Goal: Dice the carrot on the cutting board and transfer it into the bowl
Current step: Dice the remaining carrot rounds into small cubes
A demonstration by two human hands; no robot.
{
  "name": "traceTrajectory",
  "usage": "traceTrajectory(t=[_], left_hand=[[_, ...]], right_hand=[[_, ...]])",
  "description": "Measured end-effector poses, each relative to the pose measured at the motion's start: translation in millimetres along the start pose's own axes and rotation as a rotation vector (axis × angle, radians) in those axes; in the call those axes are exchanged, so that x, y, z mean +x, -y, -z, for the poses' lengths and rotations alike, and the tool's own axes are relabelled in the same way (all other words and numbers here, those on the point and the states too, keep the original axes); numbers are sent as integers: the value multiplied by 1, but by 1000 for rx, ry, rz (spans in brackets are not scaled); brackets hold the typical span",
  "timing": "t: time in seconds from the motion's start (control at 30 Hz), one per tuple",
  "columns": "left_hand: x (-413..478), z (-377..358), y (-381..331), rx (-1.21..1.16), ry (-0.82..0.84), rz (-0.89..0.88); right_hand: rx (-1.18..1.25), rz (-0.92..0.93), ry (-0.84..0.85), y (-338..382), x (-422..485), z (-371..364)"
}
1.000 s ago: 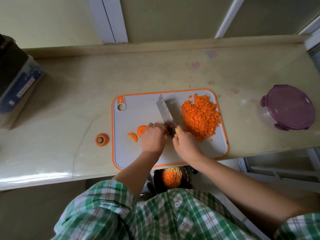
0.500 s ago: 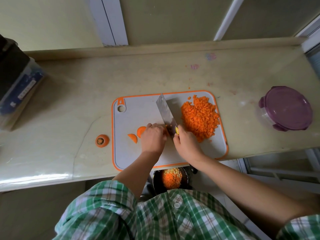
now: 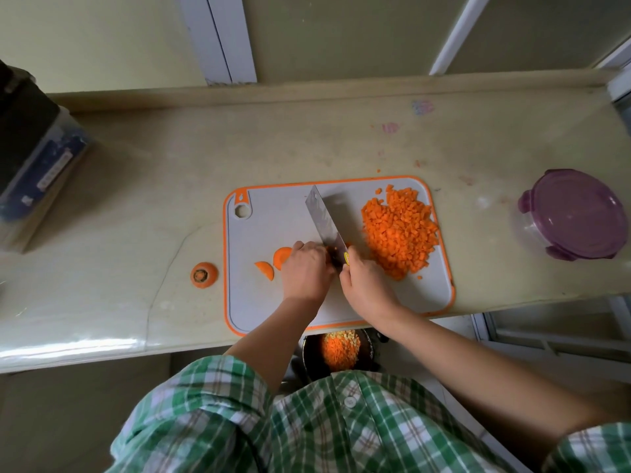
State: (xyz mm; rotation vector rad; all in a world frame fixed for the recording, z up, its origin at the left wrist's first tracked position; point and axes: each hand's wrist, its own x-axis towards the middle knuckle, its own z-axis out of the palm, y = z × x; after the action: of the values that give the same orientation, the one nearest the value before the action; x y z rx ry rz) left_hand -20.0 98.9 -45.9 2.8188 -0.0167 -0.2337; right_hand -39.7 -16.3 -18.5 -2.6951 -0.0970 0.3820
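A grey cutting board (image 3: 269, 230) with an orange rim lies on the counter. A heap of diced carrot (image 3: 399, 230) covers its right side. Two carrot slices (image 3: 273, 262) lie at its left. My right hand (image 3: 367, 285) grips the handle of a cleaver (image 3: 324, 223), whose blade points away from me. My left hand (image 3: 305, 271) curls over carrot pieces right beside the blade; the pieces under it are mostly hidden. A dark bowl (image 3: 309, 356) with diced carrot and yellow bits sits below the counter edge, in front of me.
A cut-off carrot top (image 3: 204, 274) lies on the counter left of the board. A clear container with a purple lid (image 3: 577, 216) stands at the right. A dark box-like object (image 3: 30, 158) sits at the far left. A low ledge (image 3: 307, 88) runs along the back.
The knife and both hands stay in nearly the same place by the blade; only a slight shift of the view is visible.
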Motion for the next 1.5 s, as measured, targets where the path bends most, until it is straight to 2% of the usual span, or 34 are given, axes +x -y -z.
traceTrajectory(t=[0.17,0.27,0.4,0.5,0.6,0.8,0.9,1.07,1.17,1.3,1.4,1.5], left_hand=[[1,3,3,-44,7,-16],[-3,12,14,-151,-67,-9],[-12,23,37,-171,-182,105],[-17,24,53,-110,-132,53],[-20,22,59,35,-10,-36],[-21,23,62,24,-75,76],[-22,24,69,25,-40,97],[-24,25,73,-154,-78,169],[-24,25,73,-279,-87,201],[-18,25,64,-430,-105,252],[-13,25,54,-523,-95,319],[-10,24,46,-664,-105,401]], right_hand=[[82,-21,-38,0,5,0],[217,-114,-71,-7,10,5],[391,-188,-28,-8,8,5],[450,-189,34,0,3,1],[393,-146,74,3,-1,-6],[423,-234,-9,-7,-5,-5],[366,-83,9,6,-10,-10],[313,-23,108,32,-14,-28],[250,-52,24,18,-10,-22],[257,-203,-64,-20,-8,-2],[250,-267,-80,-36,-7,10],[281,-256,-72,-37,-7,15]])
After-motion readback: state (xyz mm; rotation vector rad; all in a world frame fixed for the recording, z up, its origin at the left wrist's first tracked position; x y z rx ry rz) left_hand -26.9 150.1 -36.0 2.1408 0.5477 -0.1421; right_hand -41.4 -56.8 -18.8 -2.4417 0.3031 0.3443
